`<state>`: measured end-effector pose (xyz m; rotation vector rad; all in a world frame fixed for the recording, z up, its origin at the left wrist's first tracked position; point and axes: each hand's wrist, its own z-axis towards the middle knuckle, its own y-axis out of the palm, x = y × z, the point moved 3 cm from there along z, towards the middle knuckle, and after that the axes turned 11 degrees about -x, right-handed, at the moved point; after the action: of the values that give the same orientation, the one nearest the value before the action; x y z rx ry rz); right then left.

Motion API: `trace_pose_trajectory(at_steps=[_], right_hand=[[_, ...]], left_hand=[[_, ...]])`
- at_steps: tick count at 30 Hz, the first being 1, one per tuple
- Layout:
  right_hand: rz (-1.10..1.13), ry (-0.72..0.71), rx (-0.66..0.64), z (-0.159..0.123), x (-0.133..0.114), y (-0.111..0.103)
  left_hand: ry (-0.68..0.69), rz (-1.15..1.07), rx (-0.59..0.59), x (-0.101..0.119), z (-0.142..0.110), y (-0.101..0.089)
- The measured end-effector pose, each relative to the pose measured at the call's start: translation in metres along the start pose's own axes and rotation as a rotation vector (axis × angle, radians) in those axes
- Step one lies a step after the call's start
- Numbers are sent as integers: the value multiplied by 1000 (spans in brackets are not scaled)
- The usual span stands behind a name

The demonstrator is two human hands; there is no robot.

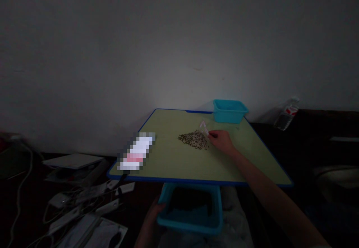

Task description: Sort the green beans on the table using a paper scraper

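A pile of small dark and pale grains point(195, 140) is spread near the middle of the folding table. At its right edge my right hand point(221, 140) pinches a thin, see-through piece with pale pinkish edges point(203, 127); its exact kind is too dim to make out. Below the table's front edge, my left hand point(151, 218) grips the left side of a blue plastic basin point(190, 226). A dark mass shows inside that basin, too dark to identify.
The pale tabletop point(168, 165) has a blue rim. A second blue basin point(228, 115) stands at its back right corner, and a pixelated phone-like screen point(137, 152) at the left. A plastic bottle point(286, 115) leans at the far right. Cables and power strips point(81, 199) lie lower left.
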<state>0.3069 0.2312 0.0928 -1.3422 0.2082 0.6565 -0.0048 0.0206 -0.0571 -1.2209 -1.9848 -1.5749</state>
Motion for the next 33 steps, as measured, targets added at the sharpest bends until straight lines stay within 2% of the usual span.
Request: trace_pose_trajectory(at_steps=[4, 9, 13, 19, 22, 29, 33], right_hand=[[29, -3, 26, -1, -1, 1], [9, -79, -43, -3, -6, 4], [-55, -144, -66, -4, -9, 4], [-149, -189, -69, -5, -10, 7], [-167, -236, -96, -7, -13, 10], [-256, -278, -68, -13, -21, 11], [-255, -326, -59, -16, -24, 11]], left_hand=[[5, 28, 89, 1, -3, 5], [-14, 59, 116, -2, -1, -1], [12, 48, 109, -3, 2, -5], [-54, 72, 111, 1, -3, -1], [-37, 63, 97, 2, -5, 0], [17, 62, 90, 0, 2, -8], [4, 55, 103, 4, -3, -3]])
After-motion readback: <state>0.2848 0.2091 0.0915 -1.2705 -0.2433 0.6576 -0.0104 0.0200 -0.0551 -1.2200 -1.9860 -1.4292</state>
